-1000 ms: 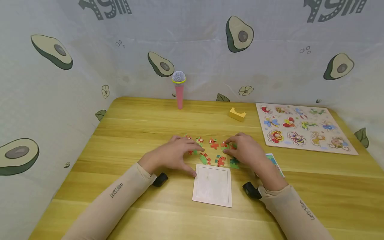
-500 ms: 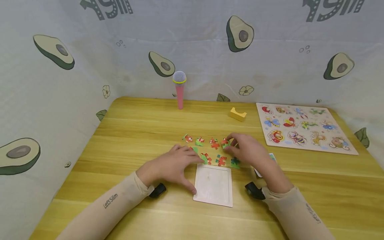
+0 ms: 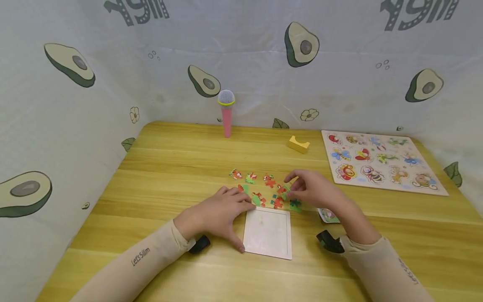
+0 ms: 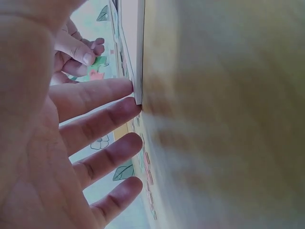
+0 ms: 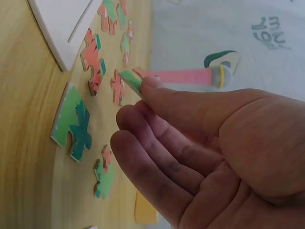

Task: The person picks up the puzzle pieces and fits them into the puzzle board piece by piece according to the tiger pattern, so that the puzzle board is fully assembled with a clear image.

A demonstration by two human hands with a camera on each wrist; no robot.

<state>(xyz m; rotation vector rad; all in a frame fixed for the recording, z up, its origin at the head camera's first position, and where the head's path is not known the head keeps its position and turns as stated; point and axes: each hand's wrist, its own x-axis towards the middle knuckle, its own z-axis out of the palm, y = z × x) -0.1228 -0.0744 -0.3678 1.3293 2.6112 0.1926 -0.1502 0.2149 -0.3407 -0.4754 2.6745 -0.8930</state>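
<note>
shifted nearer, a flat red-and-green jigsaw piece [image 5: 131,81] tilts, pinched by my right hand [image 3: 316,188]; slack fingers could drop it. my spread left hand [image 3: 216,213] touches a square pale-wood tray [image 3: 268,233].

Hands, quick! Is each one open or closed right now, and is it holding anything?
Left hand: open, touching the pale board.
Right hand: closed, pinching a puzzle piece.
</note>
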